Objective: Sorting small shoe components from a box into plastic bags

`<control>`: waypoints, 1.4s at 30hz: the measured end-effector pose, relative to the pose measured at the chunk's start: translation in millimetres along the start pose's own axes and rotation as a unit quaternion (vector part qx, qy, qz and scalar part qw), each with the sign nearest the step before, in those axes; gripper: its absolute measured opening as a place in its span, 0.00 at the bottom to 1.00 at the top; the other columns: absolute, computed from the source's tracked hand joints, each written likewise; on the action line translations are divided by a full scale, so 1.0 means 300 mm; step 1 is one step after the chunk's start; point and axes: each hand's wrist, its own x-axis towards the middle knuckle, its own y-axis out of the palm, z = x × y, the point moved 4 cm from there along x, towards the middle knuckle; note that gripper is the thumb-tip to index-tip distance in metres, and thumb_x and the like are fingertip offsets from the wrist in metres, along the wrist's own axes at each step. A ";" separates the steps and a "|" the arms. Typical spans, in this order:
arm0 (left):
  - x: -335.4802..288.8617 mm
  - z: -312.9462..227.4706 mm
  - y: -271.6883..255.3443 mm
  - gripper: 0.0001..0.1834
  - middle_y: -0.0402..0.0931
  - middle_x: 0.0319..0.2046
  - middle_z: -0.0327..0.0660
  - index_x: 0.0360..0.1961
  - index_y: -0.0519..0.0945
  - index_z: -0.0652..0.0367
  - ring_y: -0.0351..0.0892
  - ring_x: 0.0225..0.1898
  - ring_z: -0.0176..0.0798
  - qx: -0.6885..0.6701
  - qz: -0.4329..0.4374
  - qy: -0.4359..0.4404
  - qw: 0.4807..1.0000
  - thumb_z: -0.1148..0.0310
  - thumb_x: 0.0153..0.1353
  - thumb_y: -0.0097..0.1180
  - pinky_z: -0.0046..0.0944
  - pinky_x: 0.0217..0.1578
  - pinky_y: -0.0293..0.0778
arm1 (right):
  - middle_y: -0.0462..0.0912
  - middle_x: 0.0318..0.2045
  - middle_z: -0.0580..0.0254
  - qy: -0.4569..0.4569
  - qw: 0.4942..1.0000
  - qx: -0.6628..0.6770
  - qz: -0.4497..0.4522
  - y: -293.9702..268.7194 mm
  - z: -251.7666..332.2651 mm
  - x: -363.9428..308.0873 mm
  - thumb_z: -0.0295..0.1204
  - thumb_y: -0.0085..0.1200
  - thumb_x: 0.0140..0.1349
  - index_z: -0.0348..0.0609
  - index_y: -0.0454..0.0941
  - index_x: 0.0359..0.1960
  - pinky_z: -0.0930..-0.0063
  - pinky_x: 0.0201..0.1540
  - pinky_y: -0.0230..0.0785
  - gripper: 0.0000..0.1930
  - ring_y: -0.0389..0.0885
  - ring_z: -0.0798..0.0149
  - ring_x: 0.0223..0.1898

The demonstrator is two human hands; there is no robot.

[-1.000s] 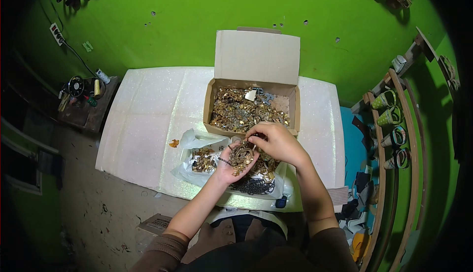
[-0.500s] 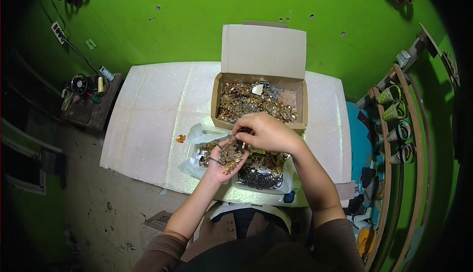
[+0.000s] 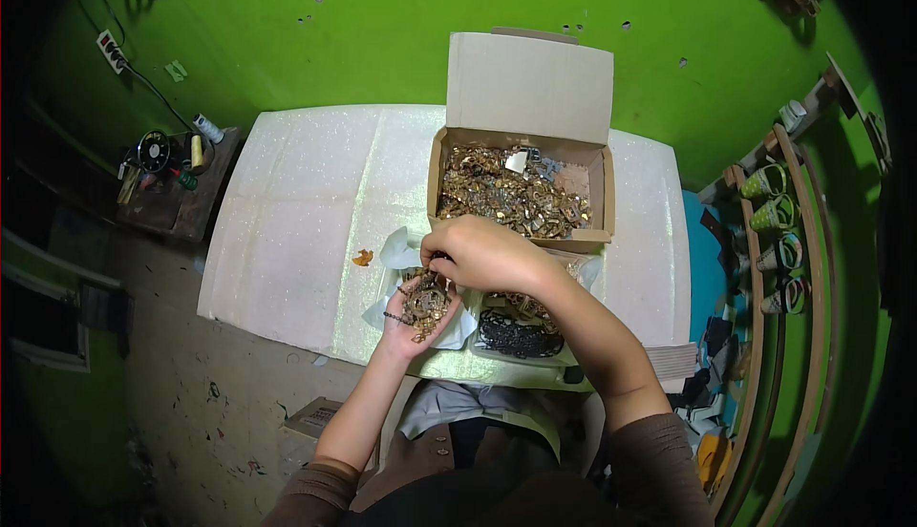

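Shifted leftward, palmed metal pieces [image 3: 426, 306] lie beside the right fingers [image 3: 437, 241].

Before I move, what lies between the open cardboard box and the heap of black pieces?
In the head view, the right forearm crosses over that stretch; below it, brass-coloured pieces border the black heap. What the arm covers is hidden.
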 end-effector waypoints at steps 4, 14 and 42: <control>-0.009 -0.021 -0.009 0.13 0.75 0.37 0.46 0.38 0.75 0.61 0.73 0.43 0.46 0.032 -0.007 0.000 0.999 0.66 0.56 0.44 0.46 0.53 0.65 | 0.77 0.28 0.53 -0.004 1.000 0.018 -0.013 -0.019 0.044 -0.031 0.25 0.50 0.49 0.36 0.75 0.28 0.67 0.37 0.69 0.06 0.77 0.53 0.32; -0.039 -0.034 -0.005 0.12 0.74 0.37 0.47 0.36 0.74 0.63 0.72 0.43 0.47 0.016 0.033 -0.048 0.998 0.66 0.58 0.43 0.47 0.53 0.64 | 0.77 0.27 0.58 -0.013 0.991 0.054 -0.120 -0.134 0.107 -0.105 0.25 0.52 0.52 0.36 0.76 0.31 0.75 0.31 0.69 0.07 0.77 0.64 0.28; -0.013 -0.024 -0.014 0.11 0.75 0.34 0.45 0.32 0.75 0.62 0.73 0.41 0.44 -0.003 0.002 0.001 1.000 0.68 0.58 0.42 0.45 0.52 0.65 | 0.75 0.29 0.66 0.160 0.908 0.330 -0.201 -0.096 -0.073 -0.517 0.23 0.50 0.55 0.35 0.75 0.34 0.85 0.31 0.67 0.06 0.73 0.77 0.29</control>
